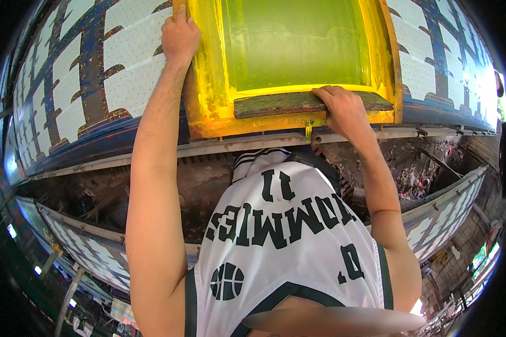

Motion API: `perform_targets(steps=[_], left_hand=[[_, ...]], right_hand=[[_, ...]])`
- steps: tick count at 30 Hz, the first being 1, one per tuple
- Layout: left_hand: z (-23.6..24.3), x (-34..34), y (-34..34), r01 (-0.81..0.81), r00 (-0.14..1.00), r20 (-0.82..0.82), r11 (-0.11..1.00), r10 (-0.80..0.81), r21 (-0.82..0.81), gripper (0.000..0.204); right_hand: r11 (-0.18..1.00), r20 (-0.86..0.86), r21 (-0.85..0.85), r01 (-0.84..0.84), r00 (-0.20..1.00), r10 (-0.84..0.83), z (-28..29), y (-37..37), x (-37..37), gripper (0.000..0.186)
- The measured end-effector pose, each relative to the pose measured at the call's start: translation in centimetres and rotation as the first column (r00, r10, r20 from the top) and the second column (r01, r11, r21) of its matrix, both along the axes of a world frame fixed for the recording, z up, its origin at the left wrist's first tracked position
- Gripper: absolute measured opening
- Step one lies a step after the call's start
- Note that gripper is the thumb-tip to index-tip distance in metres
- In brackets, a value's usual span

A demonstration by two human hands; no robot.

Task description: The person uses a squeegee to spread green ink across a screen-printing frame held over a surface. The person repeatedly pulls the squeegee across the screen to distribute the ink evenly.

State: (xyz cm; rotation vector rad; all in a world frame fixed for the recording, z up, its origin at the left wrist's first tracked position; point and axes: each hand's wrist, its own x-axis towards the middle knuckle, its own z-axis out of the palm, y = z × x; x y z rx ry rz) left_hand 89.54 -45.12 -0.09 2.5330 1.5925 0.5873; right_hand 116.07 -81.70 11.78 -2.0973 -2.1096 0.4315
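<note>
A screen printing frame point(208, 124), its wood smeared with yellow ink, lies on the long table in front of me. Its mesh point(298, 50) looks yellow-green, with a bright yellow line of ink along the near side. My left hand point(181, 38) is closed on the frame's left edge, near the top of the view. Across the near end of the screen lies a squeegee point(275, 104) with a worn, dark wooden handle. The fingers of my right hand point(343, 109) are wrapped over that handle, right of its middle. The squeegee's blade is hidden.
White dotted cut fabric pieces point(132, 84) lie in rows on the dark blue table, left and right of the frame. A metal rail point(230, 145) runs along its near edge. Behind me stands another table point(81, 238) with similar pieces. Debris point(427, 168) litters the floor at right.
</note>
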Motion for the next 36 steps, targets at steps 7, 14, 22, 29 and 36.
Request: perform_targets(steps=[7, 14, 22, 29, 36], left_hand=[[-0.2, 0.2, 0.1, 0.016, 1.0, 0.014, 1.0, -0.016, -0.014, 0.055], [0.1, 0.7, 0.0, 0.034, 0.999, 0.037, 0.999, -0.034, 0.002, 0.056], [1.8, 0.7, -0.8, 0.024, 1.0, -0.008, 0.993, -0.025, -0.117, 0.055], [2.2, 1.0, -0.9, -0.001, 1.0, -0.031, 0.994, -0.003, -0.112, 0.053], [2.5, 1.5, -0.9, -0.036, 0.997, -0.07, 0.991, 0.027, -0.132, 0.054]], right_hand=[[0.995, 0.046, -0.054, 0.088, 0.995, -0.085, 0.7, 0.2, -0.4, 0.049], [0.991, 0.024, -0.066, 0.117, 0.993, -0.116, 1.7, 0.9, -0.7, 0.053], [0.994, 0.066, 0.072, 0.087, 0.994, -0.092, -1.5, 1.3, -1.8, 0.063], [0.977, 0.129, 0.122, 0.173, 0.974, -0.188, -3.7, 8.4, 1.7, 0.054], [0.985, 0.192, 0.142, 0.102, 0.973, -0.128, -4.8, 23.4, 10.2, 0.03]])
